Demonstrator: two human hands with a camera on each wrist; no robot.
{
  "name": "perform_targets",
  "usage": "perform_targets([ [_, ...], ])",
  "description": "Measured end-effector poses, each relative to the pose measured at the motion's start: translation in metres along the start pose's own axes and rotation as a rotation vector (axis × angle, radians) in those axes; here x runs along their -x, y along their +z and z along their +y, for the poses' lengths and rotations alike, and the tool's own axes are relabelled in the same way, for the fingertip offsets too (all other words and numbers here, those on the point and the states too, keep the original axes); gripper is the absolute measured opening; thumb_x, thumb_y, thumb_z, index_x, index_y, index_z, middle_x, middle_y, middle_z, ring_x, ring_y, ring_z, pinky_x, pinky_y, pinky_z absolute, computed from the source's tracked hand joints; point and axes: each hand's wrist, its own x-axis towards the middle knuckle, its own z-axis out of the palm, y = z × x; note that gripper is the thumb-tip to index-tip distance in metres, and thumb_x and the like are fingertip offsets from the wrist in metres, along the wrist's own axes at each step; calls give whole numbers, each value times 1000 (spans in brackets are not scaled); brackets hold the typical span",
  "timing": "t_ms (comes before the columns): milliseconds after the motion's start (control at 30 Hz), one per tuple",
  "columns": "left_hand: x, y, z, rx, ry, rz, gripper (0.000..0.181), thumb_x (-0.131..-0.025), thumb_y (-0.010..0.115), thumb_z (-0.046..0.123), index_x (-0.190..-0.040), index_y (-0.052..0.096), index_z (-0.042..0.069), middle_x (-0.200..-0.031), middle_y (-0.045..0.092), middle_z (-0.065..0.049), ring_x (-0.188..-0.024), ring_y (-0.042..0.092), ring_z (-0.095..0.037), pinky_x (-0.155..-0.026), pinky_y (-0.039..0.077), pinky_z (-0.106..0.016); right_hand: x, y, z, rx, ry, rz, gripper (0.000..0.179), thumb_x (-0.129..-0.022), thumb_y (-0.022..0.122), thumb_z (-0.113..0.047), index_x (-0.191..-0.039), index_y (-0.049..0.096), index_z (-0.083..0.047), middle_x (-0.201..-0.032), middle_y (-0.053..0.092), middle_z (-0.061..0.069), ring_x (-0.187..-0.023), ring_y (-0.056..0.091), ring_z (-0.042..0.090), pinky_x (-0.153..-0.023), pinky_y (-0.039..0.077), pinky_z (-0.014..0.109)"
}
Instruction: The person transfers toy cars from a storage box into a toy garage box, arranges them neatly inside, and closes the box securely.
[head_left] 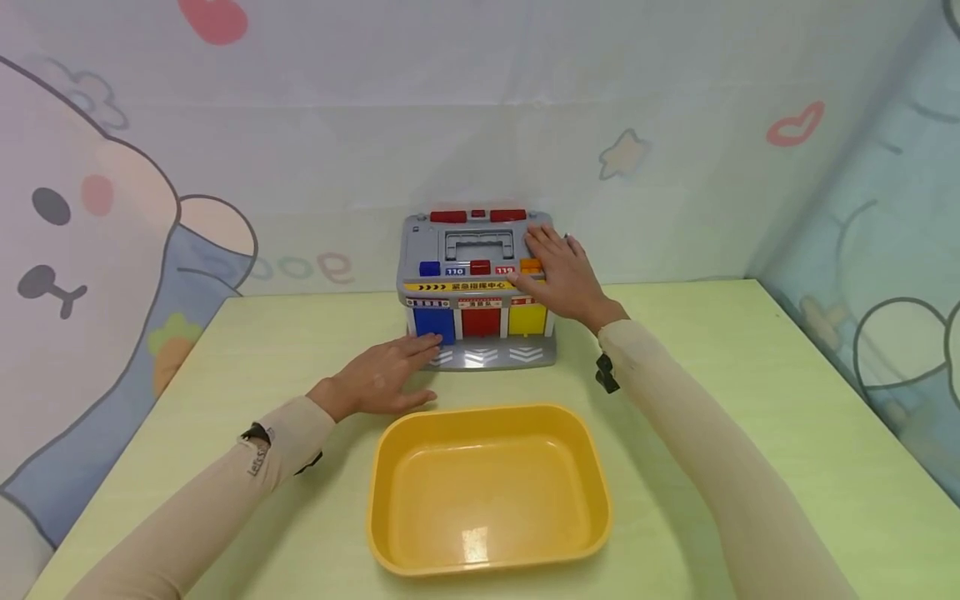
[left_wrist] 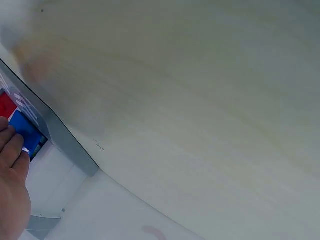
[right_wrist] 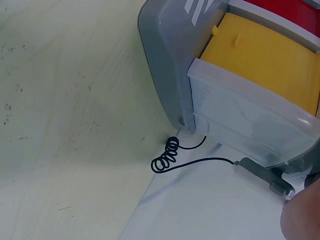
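Observation:
A grey toy rescue station [head_left: 420, 242] with a carrying handle on its roof stands at the back of the table. Its front has a blue door [head_left: 433, 322], a red door [head_left: 481, 322] and a yellow door [head_left: 527, 321]. My left hand [head_left: 386, 377] reaches to the blue door, its fingers extended against the lower part; in the left wrist view the fingertips overlap the blue panel [left_wrist: 25, 130]. On the roof's right side rests my right hand [head_left: 564, 273], palm down and fingers straight. A grey handset [right_wrist: 262, 175] on a coiled black cord [right_wrist: 171, 150] hangs beside the station.
A yellow tray [head_left: 487, 492] with nothing in it sits in front of the station, between the forearms. Behind the pale green table [head_left: 315, 333] rises a wall covering [head_left: 337, 167] printed with cartoons; another covers the right side.

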Motion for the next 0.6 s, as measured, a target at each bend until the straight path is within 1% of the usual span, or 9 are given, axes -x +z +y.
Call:
perform_targets([
  [100, -1, 0, 2, -1, -5, -2, 72, -93, 62, 51, -147, 49, 6, -157, 44, -11, -142, 46, -34, -111, 43, -49, 1, 0, -1, 1, 0, -5, 83, -96, 45, -59, -160, 24, -10, -169, 17, 4, -158, 6, 24, -127, 3, 52],
  [267, -2, -1, 3, -27, 9, 14, 70, -93, 64, 49, -144, 53, 3, -154, 48, -14, -138, 50, -35, -109, 46, -49, 3, -2, -2, 9, -5, -7, 83, -96, 45, -59, -159, 25, -9, -169, 18, 5, -158, 7, 24, -126, 4, 52],
  [600, -7, -3, 7, -5, -19, -10, 71, -93, 63, 49, -146, 51, 4, -156, 44, -13, -141, 47, -34, -111, 44, -49, 4, -7, 1, 6, -18, -14, 83, -97, 46, -57, -159, 24, -7, -169, 16, 6, -158, 6, 25, -126, 3, 54],
])
